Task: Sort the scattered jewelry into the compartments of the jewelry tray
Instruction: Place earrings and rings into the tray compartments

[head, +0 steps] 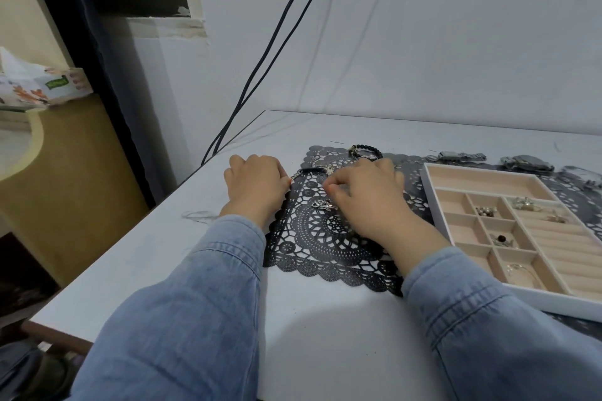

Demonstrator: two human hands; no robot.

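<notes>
L hand (257,187): fingers curled at mat's left edge, pinched chain end of black-band bracelet (311,171)
R hand (366,197): curled, thumb & index tips met just below bracelet's silver end; couldn't tell if it gripped anything
Pendant (321,204): lay on lace mat (325,238) betw. hands
Beaded bracelet (366,149): at mat's far edge
Tray (427,185): right of hands, few small pcs in sm. compartments
Watches (456,156): beyond tray
</notes>
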